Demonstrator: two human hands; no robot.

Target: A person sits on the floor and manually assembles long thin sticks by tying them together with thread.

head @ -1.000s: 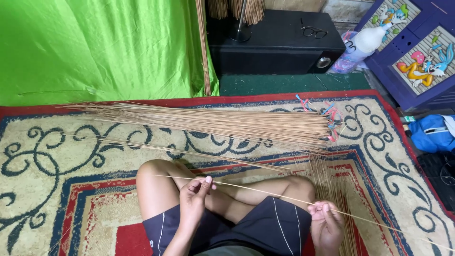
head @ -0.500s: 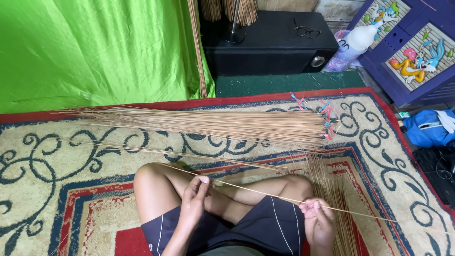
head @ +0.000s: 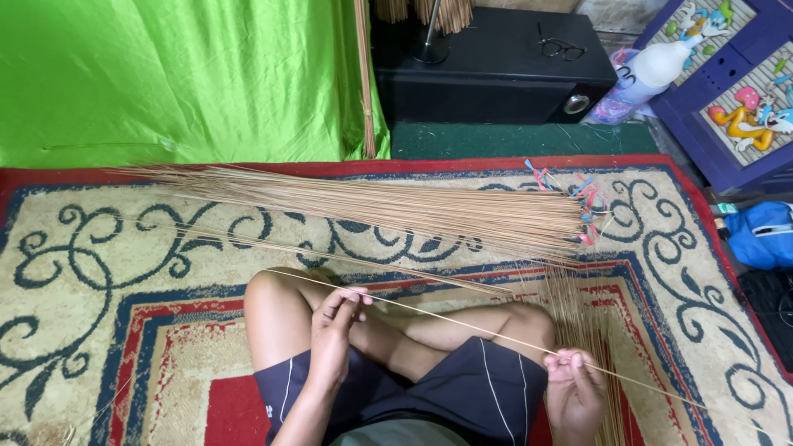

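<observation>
Head view: left hand (head: 334, 330) and right hand (head: 574, 388), fingers pinched on one thin tan palm-leaf rib stick (head: 462, 325) spanning the crossed legs; excess bending may snap it, or its tip may snag the patterned rug (head: 124, 272).

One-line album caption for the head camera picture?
Seated cross-legged on a patterned rug, both hands hold one thin stick.
</observation>
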